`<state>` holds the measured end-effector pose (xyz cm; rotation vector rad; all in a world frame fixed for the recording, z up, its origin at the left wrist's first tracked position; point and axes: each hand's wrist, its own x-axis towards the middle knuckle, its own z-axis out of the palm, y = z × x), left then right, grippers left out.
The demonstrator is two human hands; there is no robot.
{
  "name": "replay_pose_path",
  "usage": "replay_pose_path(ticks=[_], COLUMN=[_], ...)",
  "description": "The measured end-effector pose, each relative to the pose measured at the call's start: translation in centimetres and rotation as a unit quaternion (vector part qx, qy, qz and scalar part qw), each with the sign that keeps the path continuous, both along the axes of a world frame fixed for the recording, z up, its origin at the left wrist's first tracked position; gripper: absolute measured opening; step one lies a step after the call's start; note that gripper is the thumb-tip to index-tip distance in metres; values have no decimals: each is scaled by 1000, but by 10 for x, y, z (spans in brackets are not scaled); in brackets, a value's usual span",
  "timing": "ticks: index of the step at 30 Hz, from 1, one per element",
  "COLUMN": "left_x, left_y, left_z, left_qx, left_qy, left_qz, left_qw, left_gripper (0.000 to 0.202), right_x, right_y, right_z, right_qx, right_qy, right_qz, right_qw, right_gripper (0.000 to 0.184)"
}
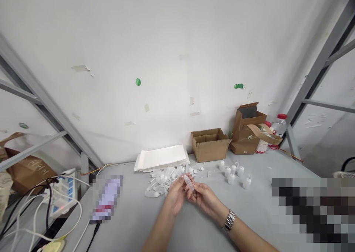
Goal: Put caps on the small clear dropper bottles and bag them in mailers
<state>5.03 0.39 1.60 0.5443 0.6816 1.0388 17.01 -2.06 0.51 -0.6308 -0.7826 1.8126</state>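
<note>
My left hand [176, 193] and my right hand [203, 197] meet over the front of the grey table. Between them is a small translucent plastic bottle [189, 184], tilted, with the fingers of both hands closed round it. Its top end lies at my left fingertips, and whether a cap is on cannot be made out. Just beyond my left hand spreads a pile of loose white caps and clear bottles [163, 178], partly hidden by that hand. To the right, several small white capped bottles [231, 178] stand upright, apart from my hands. My right wrist carries a metal watch.
A stack of white sheets or bags [163, 158] lies against the wall. Beside it are an open cardboard box [210, 150], a brown paper bag [245, 137] and a red-lidded jar [280, 124]. Cables and a power strip [62, 194] sit left, near a blurred purple object [108, 198].
</note>
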Motion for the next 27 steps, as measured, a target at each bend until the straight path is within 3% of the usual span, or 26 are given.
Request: replay_pose_path(ticks=[4, 8, 16, 21, 23, 25, 27], left_x=[0, 5, 11, 7, -1, -11, -21], left_y=[0, -3, -8, -5, 1, 7, 12], left_z=[-2, -5, -3, 3, 4, 4, 4], left_qx=[30, 40, -4, 1, 37, 108, 200], left_qy=[37, 18, -7, 25, 91, 223, 387], left_qz=[40, 53, 37, -10, -3, 49, 103], left_qw=[998, 998, 999, 1000, 995, 968, 894], left_gripper=[32, 32, 25, 49, 53, 48, 39], right_x=[0, 0, 0, -2, 1, 7, 13], right_y=[-1, -2, -3, -4, -2, 2, 7], right_z=[2, 7, 10, 10, 9, 6, 5], right_qx=[36, 74, 51, 58, 54, 41, 23], right_qy=[-98, -189, -74, -68, -81, -92, -102], right_qz=[-42, -91, -58, -70, -100, -148, -205], right_qw=[994, 975, 994, 994, 990, 984, 973], right_gripper=[37, 36, 36, 36, 36, 36, 36])
